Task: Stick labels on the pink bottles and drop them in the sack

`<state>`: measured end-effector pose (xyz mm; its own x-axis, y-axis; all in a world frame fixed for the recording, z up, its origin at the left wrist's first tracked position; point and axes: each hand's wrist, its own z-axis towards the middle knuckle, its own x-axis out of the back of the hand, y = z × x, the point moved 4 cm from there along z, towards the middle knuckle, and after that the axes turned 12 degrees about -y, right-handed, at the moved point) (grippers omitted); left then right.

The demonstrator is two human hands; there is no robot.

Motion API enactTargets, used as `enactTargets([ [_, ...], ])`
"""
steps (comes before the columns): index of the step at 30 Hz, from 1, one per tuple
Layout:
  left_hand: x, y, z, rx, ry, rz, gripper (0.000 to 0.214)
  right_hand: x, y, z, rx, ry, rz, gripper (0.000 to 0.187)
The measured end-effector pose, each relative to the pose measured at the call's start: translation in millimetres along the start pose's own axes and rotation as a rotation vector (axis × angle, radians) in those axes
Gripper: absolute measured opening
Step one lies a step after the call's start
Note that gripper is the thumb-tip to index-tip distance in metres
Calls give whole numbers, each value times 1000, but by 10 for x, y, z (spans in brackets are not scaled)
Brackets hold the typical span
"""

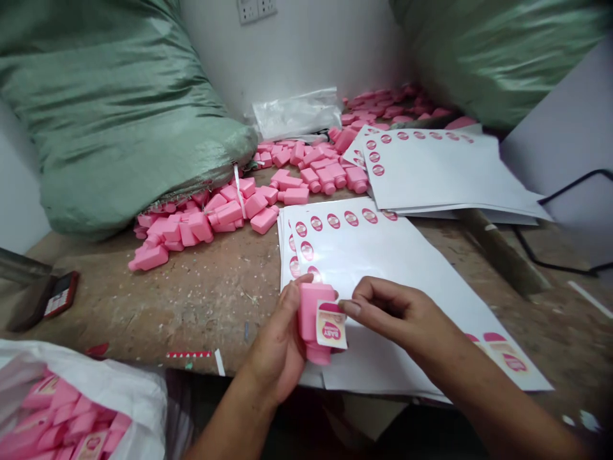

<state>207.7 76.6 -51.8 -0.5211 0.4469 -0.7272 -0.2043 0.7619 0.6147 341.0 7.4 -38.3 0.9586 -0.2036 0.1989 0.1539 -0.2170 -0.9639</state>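
Note:
My left hand (286, 338) is wrapped round a pink plastic bottle (308, 313), its capped or necked end toward me. Between the thumb and finger of my right hand (383, 310) is the upper right edge of a white and pink sticker label (331, 326) printed "BABY". The label lies over the bottle's right side; whether it is stuck down there I cannot tell. Beneath both hands spread white label sheets (383, 268), with oval pink stickers along the far and left edges and a few larger ones at the near right corner.
Loose pink bottles (287, 182) lie heaped across the back of the worktable (201, 300). A green sack (119, 128) leans at left; another (507, 57) stands back right. More label sheets (431, 169) lie at right. An open white bag (143, 396) of labelled bottles sits front left, near a phone (61, 294).

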Motion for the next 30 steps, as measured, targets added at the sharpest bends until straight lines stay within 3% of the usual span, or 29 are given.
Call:
enactTargets([
  [9,-31,-70,-42,8,-62,-22,56,-43,101,16,-7,-29,32,40],
  [14,-62,-69,-79,13,-81,20,48,-54,89,21,-6,-22,72,38],
  [18,-75,-70,-92,25,-81,87,45,-42,21,-1,9,-5,-34,37],
  [22,-62,-82,-94,-2,-56,154,45,-24,-51,-55,56,106,-317,35],
  [26,-44,-116,-99,-17,-25,204,41,31,-73,-134,136,349,-644,37],
  [28,-62,-136,-103,-5,-24,205,44,81,-41,-164,103,450,-664,37],
  [30,-82,-135,-130,15,-9,206,53,106,-6,-174,65,447,-578,36],
])
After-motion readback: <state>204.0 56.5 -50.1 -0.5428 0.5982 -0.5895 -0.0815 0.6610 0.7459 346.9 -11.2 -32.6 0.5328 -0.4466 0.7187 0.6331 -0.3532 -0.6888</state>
